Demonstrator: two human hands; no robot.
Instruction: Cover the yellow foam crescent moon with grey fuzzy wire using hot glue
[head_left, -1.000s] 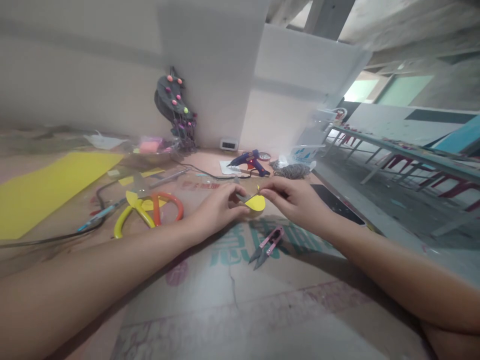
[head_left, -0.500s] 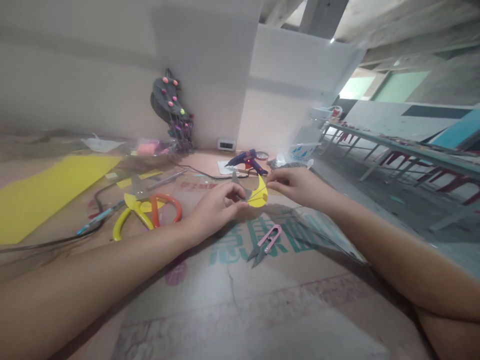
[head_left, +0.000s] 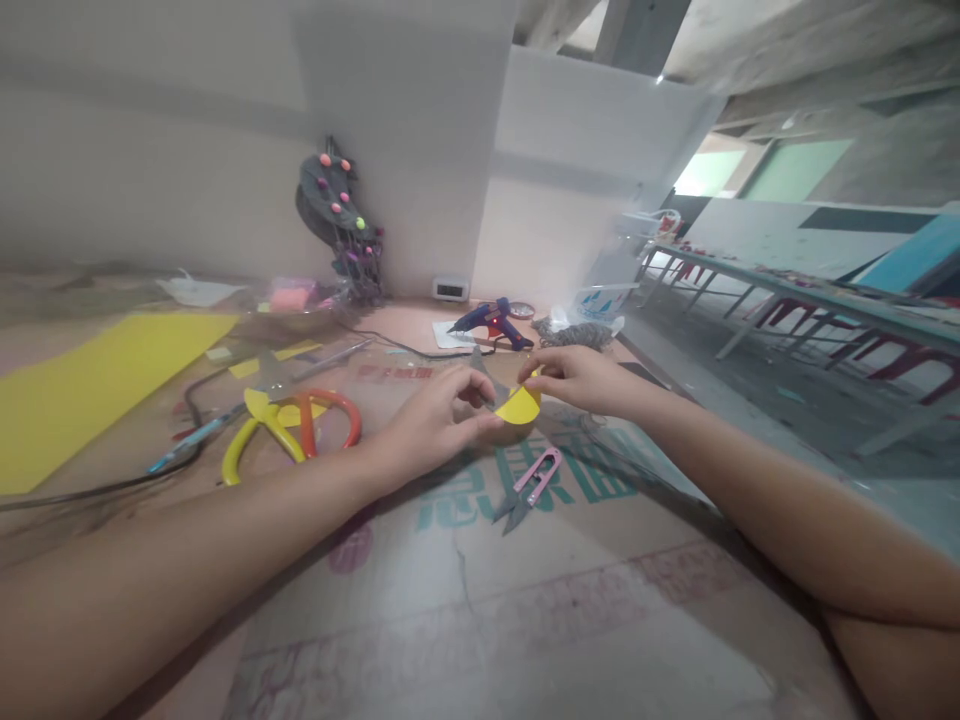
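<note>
A yellow crescent-shaped cutout (head_left: 519,408) is held just above the cardboard, between my two hands. One part of it, toward the back, is covered in grey (head_left: 484,372), apparently wound yarn. My left hand (head_left: 442,415) pinches the crescent at its left side. At the other tip, my right hand (head_left: 574,378) is closed with thumb and fingers together; a thin grey yarn ran to it a moment earlier, though its line is hard to see now. Pink thread snips (head_left: 541,470) lie on the cardboard (head_left: 525,620) just in front of the hands.
Behind the hands lie a blue glue gun (head_left: 480,318) and grey yarn (head_left: 581,335). Left are yellow-handled pliers (head_left: 255,425), orange handles (head_left: 349,420) and a yellow sheet (head_left: 97,385). A grey crescent with pompoms (head_left: 326,200) stands against the wall. A small digital clock (head_left: 450,289) sits behind.
My right hand has come in from the right to the crescent's tip. The crescent has tilted, its yellow part now lower and flatter. The left hand has hardly moved.
</note>
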